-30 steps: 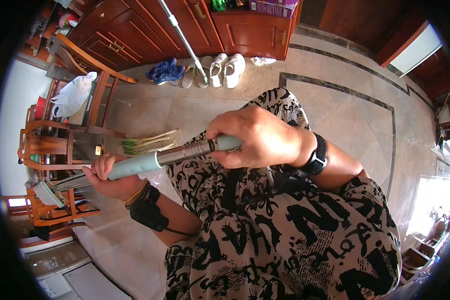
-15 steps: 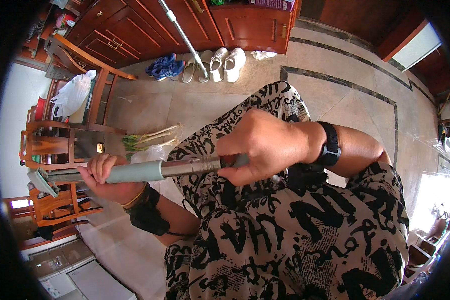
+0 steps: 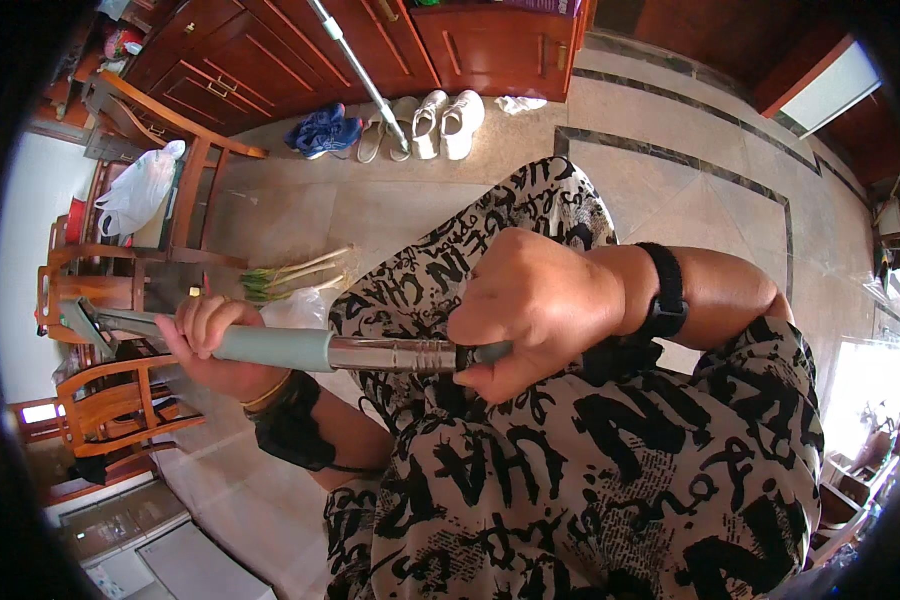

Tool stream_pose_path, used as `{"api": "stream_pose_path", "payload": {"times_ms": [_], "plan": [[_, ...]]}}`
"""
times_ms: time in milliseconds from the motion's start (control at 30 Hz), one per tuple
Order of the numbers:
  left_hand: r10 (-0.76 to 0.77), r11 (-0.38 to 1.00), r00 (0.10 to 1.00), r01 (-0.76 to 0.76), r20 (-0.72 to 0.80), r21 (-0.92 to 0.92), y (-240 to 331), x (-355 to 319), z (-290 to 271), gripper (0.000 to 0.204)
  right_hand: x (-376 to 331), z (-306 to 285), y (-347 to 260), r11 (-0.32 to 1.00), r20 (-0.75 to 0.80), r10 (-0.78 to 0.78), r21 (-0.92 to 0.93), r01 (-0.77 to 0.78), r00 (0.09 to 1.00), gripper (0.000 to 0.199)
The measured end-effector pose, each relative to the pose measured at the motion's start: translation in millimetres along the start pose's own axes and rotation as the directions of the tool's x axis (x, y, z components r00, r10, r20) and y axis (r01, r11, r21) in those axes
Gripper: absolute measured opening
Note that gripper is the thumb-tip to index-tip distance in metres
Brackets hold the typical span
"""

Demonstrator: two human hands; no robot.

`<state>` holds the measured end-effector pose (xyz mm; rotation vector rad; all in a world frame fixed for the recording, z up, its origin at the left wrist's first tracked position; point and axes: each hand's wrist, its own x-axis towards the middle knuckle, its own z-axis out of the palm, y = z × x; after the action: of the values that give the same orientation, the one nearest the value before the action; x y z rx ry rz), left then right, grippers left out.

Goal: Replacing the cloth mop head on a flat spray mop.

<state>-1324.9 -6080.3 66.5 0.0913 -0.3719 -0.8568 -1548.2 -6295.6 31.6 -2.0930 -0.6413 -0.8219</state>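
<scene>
While the left hand point(image 3: 210, 335) is wrapping tight around the green part of the long pole point(image 3: 300, 350), the right hand point(image 3: 535, 305) is squeezing its shiny metal end, holding it sideways above the lap.

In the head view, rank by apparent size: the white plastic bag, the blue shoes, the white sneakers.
1. White plastic bag, largest.
2. White sneakers and blue shoes look about alike; too close to rank, and the fisheye bends things near the rim.
</scene>
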Motion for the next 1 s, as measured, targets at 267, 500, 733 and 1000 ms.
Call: {"api": "stream_pose_path", "payload": {"times_ms": [267, 500, 733, 1000], "plan": [[0.037, 0.999, 0.999, -0.037, -0.006, -0.010, 4.7, 1.5, -1.8, 0.034, -2.8, 2.9, -19.1, 0.931, 0.057, 0.329, 0.145, -0.334, 0.943, 0.020], [0.052, 0.998, 0.998, -0.053, 0.023, 0.033, 10.4, -8.5, 1.8, 0.034, 1.6, 0.8, -25.6, 0.957, 0.025, 0.284, -0.072, -0.281, 0.959, 0.024], [0.028, 1.000, 0.999, -0.028, -0.024, 0.001, 4.8, -3.2, -1.5, 0.034, -0.1, 1.7, -17.9, 0.987, -0.062, 0.081, -0.132, -0.089, 0.995, 0.029], [0.045, 0.999, 0.985, -0.050, -0.165, -0.022, 2.7, -3.6, -6.5, 0.035, 0.0, -4.7, -15.8, 0.967, 0.068, 0.095, -0.244, -0.076, 0.993, 0.026]]}}
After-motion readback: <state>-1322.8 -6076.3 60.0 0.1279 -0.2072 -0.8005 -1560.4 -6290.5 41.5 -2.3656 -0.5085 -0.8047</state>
